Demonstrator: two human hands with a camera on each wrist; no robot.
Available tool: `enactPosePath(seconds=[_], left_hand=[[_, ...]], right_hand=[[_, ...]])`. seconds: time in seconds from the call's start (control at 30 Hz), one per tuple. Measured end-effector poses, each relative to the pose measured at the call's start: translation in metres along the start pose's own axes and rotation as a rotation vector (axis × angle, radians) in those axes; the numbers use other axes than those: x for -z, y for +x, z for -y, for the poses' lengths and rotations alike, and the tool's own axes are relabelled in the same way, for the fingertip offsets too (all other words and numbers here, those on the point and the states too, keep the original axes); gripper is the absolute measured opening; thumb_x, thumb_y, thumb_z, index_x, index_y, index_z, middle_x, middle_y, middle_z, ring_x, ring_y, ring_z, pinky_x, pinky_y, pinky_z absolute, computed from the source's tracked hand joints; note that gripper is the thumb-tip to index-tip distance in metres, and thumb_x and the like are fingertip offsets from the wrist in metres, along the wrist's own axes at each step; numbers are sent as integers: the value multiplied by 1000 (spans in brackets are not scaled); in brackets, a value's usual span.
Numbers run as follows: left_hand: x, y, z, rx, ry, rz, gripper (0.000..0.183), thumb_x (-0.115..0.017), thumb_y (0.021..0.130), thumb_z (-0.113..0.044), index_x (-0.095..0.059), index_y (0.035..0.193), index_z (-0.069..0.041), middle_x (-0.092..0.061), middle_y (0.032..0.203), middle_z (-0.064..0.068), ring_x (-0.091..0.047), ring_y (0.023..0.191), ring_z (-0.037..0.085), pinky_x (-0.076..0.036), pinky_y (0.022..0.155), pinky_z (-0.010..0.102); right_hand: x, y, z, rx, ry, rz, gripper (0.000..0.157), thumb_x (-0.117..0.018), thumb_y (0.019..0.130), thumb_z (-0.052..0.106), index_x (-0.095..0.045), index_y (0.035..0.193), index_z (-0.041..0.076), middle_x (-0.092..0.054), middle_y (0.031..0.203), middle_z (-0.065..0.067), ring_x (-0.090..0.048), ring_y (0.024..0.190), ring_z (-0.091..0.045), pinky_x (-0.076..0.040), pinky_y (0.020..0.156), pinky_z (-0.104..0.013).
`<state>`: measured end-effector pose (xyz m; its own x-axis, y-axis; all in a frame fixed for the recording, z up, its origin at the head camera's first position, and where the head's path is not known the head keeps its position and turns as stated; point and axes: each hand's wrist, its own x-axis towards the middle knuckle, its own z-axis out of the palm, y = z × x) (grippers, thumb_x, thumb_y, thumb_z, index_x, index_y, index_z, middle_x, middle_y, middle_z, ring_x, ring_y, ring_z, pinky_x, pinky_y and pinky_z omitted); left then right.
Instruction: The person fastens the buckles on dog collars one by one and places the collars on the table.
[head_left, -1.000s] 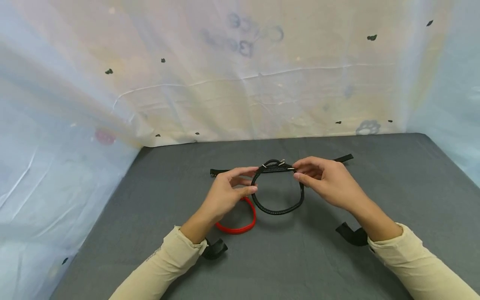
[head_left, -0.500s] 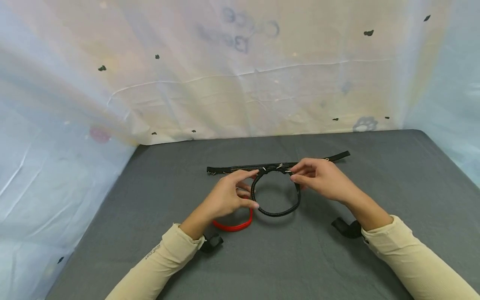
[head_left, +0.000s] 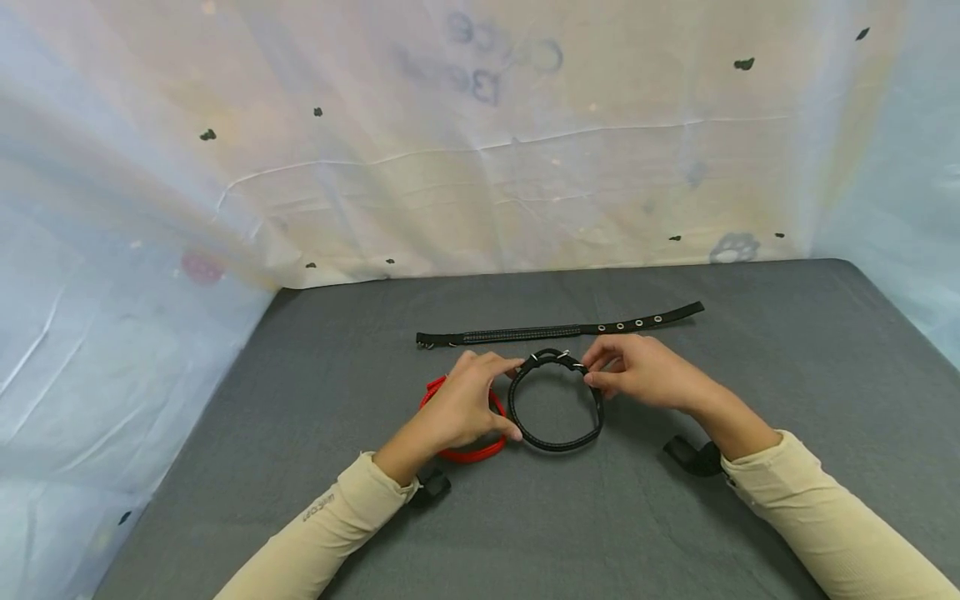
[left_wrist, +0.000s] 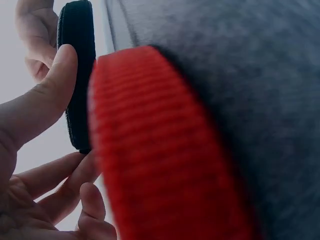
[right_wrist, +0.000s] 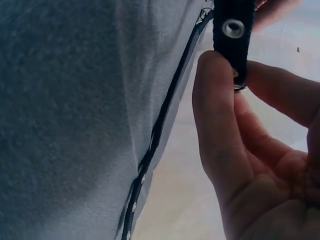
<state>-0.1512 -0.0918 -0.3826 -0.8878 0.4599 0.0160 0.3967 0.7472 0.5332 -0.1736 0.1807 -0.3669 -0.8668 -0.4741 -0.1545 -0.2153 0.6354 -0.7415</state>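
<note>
A black pet collar (head_left: 557,447), fastened into a ring with metal fittings along its far side, is between my hands just over the table, or touching it; I cannot tell which. The right hand (head_left: 641,367) pinches its right side near the buckle; in the right wrist view an eyelet (right_wrist: 233,28) shows in the strap above the fingertips. On the left side, my left hand (head_left: 461,408) has thumb and fingers spread apart, touching the ring. A red collar (head_left: 472,456), also looped, lies beneath and beside the left hand, which partly hides it.
Behind the hands, a second black collar (head_left: 521,333) lies stretched out flat on the grey table (head_left: 540,533), its eyelets to the right. Pale printed sheeting (head_left: 480,192) hangs behind the table and along both sides. A black device (head_left: 693,457) sits at the right wrist.
Both hands have brought the looped black collar nearer and lower, apart from the flat collar behind it. The left thumb has slid along the ring's left side, nearer the body.
</note>
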Motion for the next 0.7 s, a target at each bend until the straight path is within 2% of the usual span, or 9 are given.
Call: enactPosePath(seconds=[0.13,0.27,0.43,0.7], left_hand=[[-2,0,2,5,14,-5,89,-97,60,-31,-58,140,-17,-65,122,-3,-46,107,20,-43,91,35],[-3,2,3,20,36,-5,89,-97,59,-32,-60,138,-17,-66,118,-3,-46,106,20,-40,90,35],[-5,3,4,5,73,16,89,-98,57,-33,-61,136,-15,-68,115,-1,-48,104,22,-40,92,37],[-8,1,3,8,97,64,88,-96,61,-35,-59,138,-13,-67,118,1,-46,105,22,-38,92,38]], right_hand=[[-1,0,-1,3,-36,21,30,-71,94,22,-65,119,6,-70,110,-10,-71,87,-14,-58,75,-32],[0,0,-3,-4,-67,68,51,-82,84,26,-63,128,8,-68,119,-10,-69,95,-15,-56,76,-30],[-1,-1,-4,-14,-81,132,73,-91,72,23,-59,134,5,-68,117,-10,-67,95,-13,-56,78,-27],[-4,-1,-3,10,-156,127,74,-93,68,21,-60,133,5,-68,116,-8,-67,93,-10,-56,77,-25]])
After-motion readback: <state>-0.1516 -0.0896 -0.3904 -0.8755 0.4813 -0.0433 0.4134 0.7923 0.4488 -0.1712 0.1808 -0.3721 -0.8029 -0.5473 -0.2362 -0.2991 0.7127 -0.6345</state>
